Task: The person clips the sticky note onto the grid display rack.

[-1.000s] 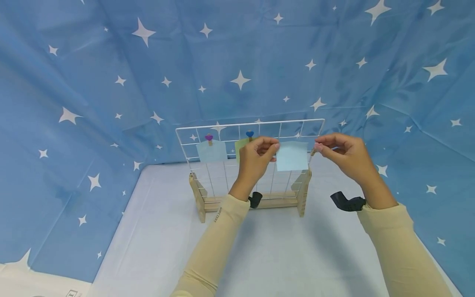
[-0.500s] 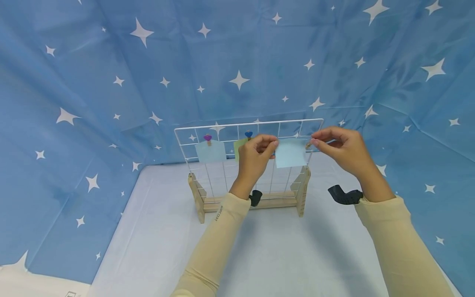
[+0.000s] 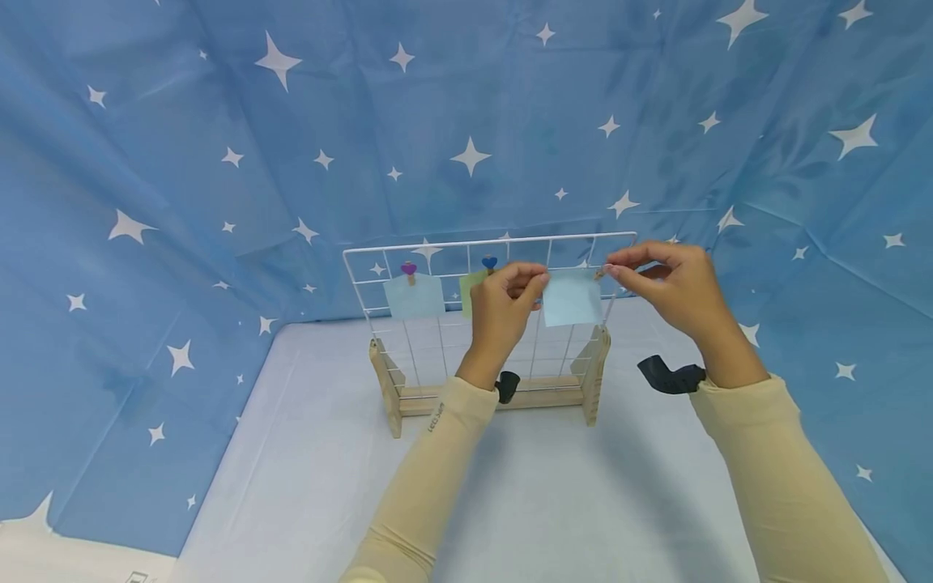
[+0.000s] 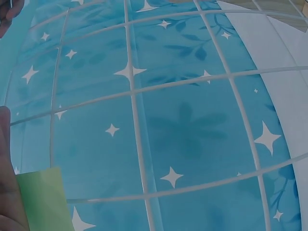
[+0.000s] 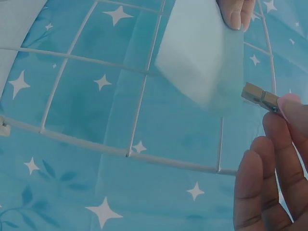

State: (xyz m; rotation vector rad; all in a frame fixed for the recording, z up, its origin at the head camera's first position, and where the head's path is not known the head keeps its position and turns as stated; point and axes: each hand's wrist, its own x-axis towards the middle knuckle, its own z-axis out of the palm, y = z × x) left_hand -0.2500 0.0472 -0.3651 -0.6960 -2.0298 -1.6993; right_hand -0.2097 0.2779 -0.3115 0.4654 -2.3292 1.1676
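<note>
My left hand (image 3: pixel 501 312) pinches a light blue paper note (image 3: pixel 573 300) by its upper left side, in front of the white wire grid (image 3: pixel 490 242). My right hand (image 3: pixel 674 287) pinches a small wooden clothespin (image 5: pixel 260 97) between thumb and index finger. The clothespin's tip lies close to the note's edge; whether they touch I cannot tell. Behind my left hand hangs a green note (image 3: pixel 470 293) under a clothespin with a blue heart (image 3: pixel 489 262). Farther left, another light blue note (image 3: pixel 414 298) hangs from a purple heart clothespin (image 3: pixel 409 268).
A wooden stand (image 3: pixel 543 398) carries the grid on a white-covered table (image 3: pixel 539 502). Blue cloth (image 3: pixel 408 97) with white stars hangs behind and at the sides. Black wrist mounts (image 3: pixel 670 377) stick out from both sleeves.
My right hand has moved left and slightly up, bringing the clothespin to the note's upper right corner. The held note has risen slightly; my left hand keeps its pinch.
</note>
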